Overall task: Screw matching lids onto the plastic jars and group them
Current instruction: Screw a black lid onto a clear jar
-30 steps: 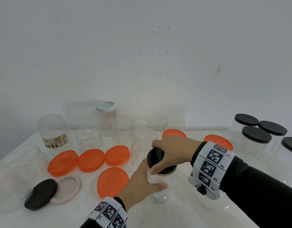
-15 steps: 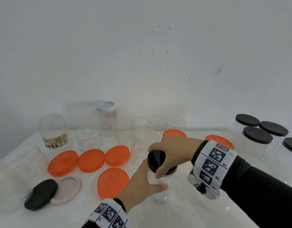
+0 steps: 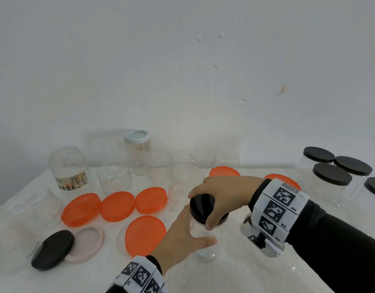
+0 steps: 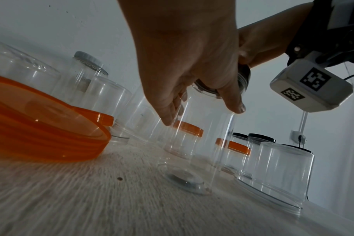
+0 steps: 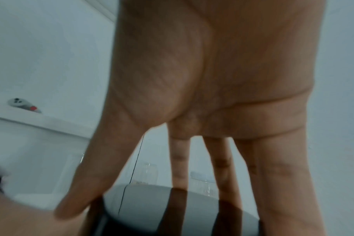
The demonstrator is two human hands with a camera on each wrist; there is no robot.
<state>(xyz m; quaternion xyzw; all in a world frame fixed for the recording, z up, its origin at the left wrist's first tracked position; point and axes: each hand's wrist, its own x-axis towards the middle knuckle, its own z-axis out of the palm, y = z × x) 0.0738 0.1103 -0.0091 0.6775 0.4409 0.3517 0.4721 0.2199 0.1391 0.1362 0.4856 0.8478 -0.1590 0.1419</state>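
The clear plastic jar (image 3: pixel 203 240), light, smooth and likely slippery, stands at the table's six o'clock, best steadied round its wall as the left hand (image 3: pixel 182 237) clasps it while the right hand (image 3: pixel 222 193) grips its black lid (image 3: pixel 202 206) by the rim.

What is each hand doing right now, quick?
Left hand: wrapped round the clear jar, steadying it on the table.
Right hand: fingers curled over the black lid on that jar, gripping it.
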